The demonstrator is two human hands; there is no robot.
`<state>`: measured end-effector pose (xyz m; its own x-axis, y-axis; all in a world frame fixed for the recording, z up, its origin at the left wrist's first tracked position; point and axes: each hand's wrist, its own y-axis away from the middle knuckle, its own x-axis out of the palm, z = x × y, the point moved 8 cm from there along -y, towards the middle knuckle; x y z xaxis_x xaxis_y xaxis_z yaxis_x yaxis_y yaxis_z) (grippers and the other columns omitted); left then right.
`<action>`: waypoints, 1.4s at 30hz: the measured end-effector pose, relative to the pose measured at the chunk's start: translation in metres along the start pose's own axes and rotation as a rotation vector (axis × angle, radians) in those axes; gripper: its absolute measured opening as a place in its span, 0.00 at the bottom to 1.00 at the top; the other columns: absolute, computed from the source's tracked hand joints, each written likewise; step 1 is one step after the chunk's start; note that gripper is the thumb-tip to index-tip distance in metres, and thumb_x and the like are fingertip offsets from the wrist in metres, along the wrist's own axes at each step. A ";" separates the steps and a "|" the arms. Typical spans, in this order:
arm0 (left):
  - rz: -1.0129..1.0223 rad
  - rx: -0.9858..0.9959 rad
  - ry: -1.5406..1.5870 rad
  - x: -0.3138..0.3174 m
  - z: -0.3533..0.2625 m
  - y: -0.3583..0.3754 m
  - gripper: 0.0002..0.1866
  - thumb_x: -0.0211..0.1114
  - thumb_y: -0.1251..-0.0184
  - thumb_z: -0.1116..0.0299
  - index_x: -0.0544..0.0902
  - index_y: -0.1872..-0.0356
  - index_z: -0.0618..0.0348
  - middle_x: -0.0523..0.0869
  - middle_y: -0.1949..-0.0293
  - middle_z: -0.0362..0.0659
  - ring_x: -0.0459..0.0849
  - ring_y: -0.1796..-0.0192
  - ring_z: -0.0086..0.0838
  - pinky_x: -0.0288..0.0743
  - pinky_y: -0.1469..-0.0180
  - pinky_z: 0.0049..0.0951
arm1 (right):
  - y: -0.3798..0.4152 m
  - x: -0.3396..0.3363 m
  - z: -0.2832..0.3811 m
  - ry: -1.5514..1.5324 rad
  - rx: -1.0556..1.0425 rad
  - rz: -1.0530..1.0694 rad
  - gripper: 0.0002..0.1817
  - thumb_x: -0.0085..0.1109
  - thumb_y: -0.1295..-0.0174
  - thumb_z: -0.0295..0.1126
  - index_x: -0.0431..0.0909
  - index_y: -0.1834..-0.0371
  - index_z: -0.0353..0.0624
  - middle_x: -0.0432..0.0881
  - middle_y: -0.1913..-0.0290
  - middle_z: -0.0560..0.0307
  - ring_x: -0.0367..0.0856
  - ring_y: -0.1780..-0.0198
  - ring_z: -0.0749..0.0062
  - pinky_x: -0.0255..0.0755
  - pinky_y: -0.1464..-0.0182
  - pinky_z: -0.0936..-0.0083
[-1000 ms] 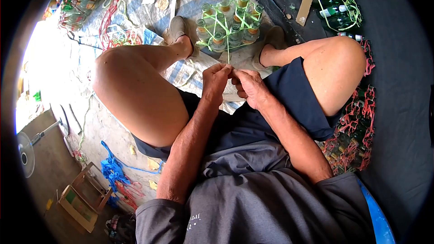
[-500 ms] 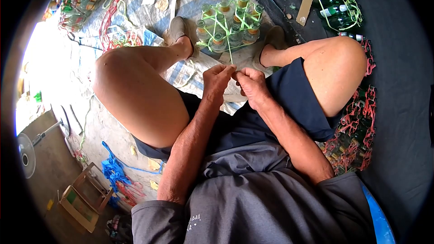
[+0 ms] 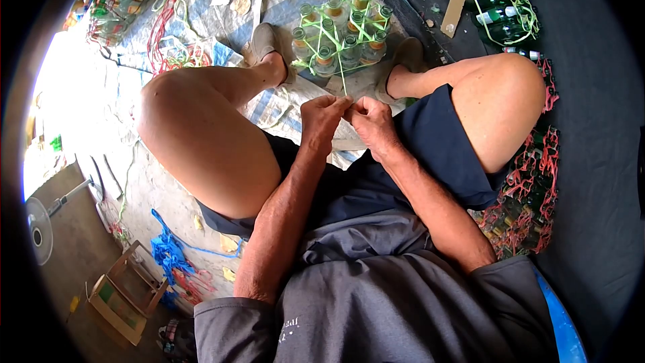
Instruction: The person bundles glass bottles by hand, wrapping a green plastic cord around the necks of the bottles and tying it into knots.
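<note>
Between my feet stands a bundle of clear glass bottles (image 3: 325, 64), upright and laced together around their necks with light green plastic twine (image 3: 341, 70). One strand of the twine runs taut from the near side of the bundle down to my fingers. My left hand (image 3: 322, 119) is closed, thumb and forefinger pinching the end of that strand. Close against it, my right hand (image 3: 373, 124) is closed too, its fingertips meeting the left ones at the strand. The fingers hide the twine's very end.
Green bottles tied with twine (image 3: 507, 17) lie at the upper right, and red-netted bottles (image 3: 524, 195) beside my right leg. More bundled bottles (image 3: 121, 0) are at the upper left. A blue twine heap (image 3: 168, 249) and a fan (image 3: 41, 232) are at the left.
Very little differs. My fingertips have shifted slightly together at the strand's end, the right hand closing nearer to the left. The bottle bundle stays in place.
</note>
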<state>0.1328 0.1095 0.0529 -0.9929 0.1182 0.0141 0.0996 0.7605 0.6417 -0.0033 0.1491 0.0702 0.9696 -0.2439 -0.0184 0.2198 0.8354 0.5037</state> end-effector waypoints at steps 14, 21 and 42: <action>0.083 -0.085 0.044 -0.002 0.005 -0.002 0.11 0.67 0.28 0.60 0.89 0.59 0.56 0.89 0.62 0.36 0.85 0.57 0.23 0.74 0.52 0.30 | 0.007 0.009 -0.022 -0.243 0.369 0.100 0.14 0.66 0.28 0.44 0.85 0.65 0.47 0.71 0.75 0.74 0.60 0.80 0.90 0.49 0.81 0.85; 0.128 -0.121 0.052 0.001 0.008 -0.001 0.12 0.68 0.28 0.57 0.89 0.60 0.55 0.89 0.61 0.36 0.84 0.56 0.23 0.73 0.52 0.32 | 0.005 0.002 -0.015 -0.241 0.273 0.048 0.15 0.70 0.31 0.40 0.84 0.70 0.40 0.75 0.75 0.69 0.65 0.79 0.87 0.54 0.79 0.80; 0.086 -0.099 -0.015 -0.004 0.001 -0.004 0.13 0.69 0.31 0.58 0.90 0.59 0.58 0.89 0.63 0.37 0.85 0.56 0.25 0.74 0.51 0.33 | 0.006 0.003 -0.004 -0.127 0.207 -0.008 0.13 0.69 0.34 0.35 0.85 0.68 0.35 0.77 0.74 0.67 0.70 0.69 0.85 0.66 0.67 0.78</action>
<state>0.1363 0.1068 0.0500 -0.9797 0.1908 0.0614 0.1772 0.6806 0.7109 0.0017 0.1551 0.0693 0.9437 -0.3213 0.0789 0.1882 0.7174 0.6707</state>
